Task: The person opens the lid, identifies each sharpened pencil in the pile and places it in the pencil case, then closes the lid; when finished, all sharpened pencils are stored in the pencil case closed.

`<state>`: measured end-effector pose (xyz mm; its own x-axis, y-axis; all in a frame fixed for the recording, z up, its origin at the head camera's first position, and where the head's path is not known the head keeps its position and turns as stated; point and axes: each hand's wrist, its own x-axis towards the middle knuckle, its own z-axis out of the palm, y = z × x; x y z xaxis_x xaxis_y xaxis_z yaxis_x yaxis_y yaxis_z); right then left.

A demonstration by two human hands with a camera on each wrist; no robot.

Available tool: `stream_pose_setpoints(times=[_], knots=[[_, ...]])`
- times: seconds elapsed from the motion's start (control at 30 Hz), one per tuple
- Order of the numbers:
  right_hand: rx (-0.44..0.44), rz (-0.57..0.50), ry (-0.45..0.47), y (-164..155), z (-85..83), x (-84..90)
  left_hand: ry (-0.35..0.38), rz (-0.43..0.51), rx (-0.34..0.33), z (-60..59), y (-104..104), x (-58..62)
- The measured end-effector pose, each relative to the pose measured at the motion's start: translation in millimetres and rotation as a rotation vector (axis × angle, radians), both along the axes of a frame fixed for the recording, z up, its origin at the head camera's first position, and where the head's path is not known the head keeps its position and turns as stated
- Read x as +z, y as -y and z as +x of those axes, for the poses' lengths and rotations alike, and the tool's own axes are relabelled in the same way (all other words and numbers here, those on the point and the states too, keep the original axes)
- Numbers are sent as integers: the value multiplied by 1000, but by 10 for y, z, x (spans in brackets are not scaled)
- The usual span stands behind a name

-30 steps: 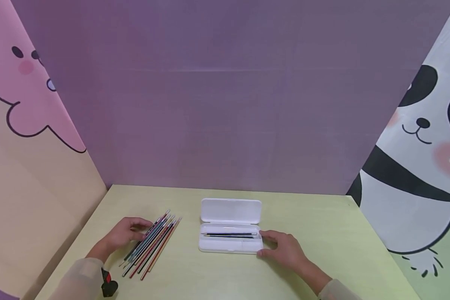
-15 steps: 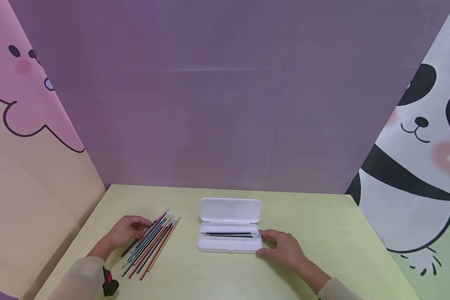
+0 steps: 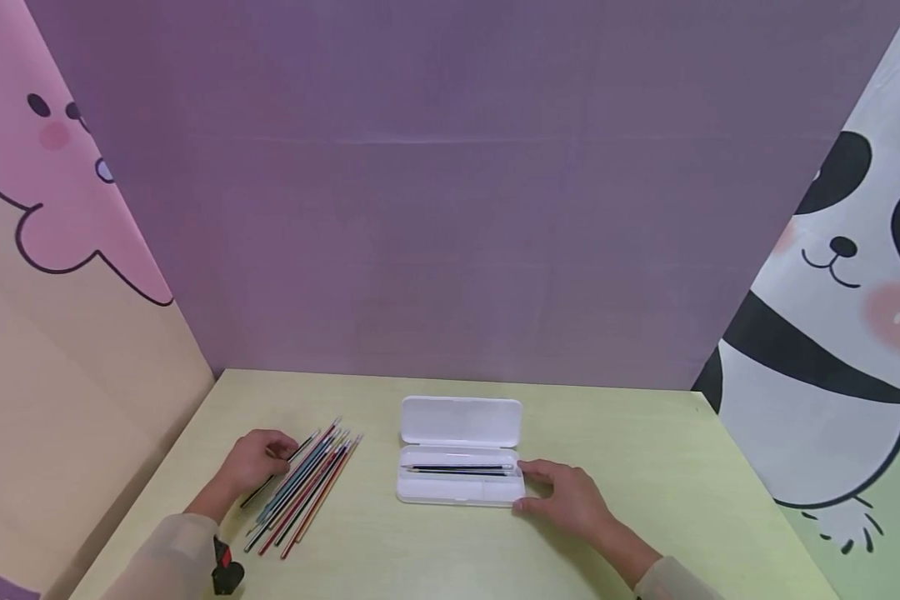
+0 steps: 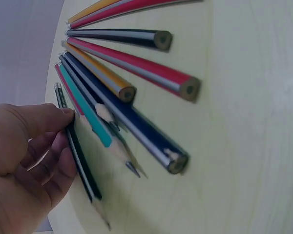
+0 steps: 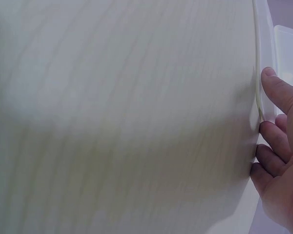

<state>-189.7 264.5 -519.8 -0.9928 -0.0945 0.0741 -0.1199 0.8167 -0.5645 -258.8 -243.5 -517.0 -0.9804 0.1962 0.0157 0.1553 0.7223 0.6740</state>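
At the left edge of a loose pile of pencils (image 3: pixel 313 492), my left hand (image 3: pixel 251 461) pinches a dark pencil (image 4: pixel 83 163) between thumb and fingers. That pencil lies a little apart from the others, its sharpened tip toward me. The pile holds red, yellow, teal and dark blue pencils, side by side and overlapping. A white pencil case (image 3: pixel 450 497) stands with its lid raised in the middle of the table. Dark pencils (image 3: pixel 457 470) lie lengthwise inside it. My right hand (image 3: pixel 570 500) holds the case's right end, thumb at the near corner and fingers at the side.
The pale wooden table (image 3: pixel 622 433) ends at a purple backdrop (image 3: pixel 450 250). Painted walls stand on both sides, with a panda (image 3: pixel 840 275) on the right. A small black and red object (image 3: pixel 227 571) hangs by my left sleeve.
My left hand has drawn the dark pencil slightly left, away from the pile, opening a gap beside it. The right hand and the case have stayed in place.
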Motion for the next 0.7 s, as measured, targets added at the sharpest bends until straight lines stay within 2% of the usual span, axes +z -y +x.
stream_pose_setpoints(times=[0.13,0.37,0.53,0.7], knots=[[-3,-3,1,-9,-9,-12,-18,-21,-6,5,29,48],[3,-2,-3,-33,-25,-8,-40,25,-27,-29,-35,205],[7,-7,-5,-36,-27,-12,-47,78,-74,-47,-284,368],[8,-6,-6,-19,-29,-33,-47,111,-126,-93,-636,478]])
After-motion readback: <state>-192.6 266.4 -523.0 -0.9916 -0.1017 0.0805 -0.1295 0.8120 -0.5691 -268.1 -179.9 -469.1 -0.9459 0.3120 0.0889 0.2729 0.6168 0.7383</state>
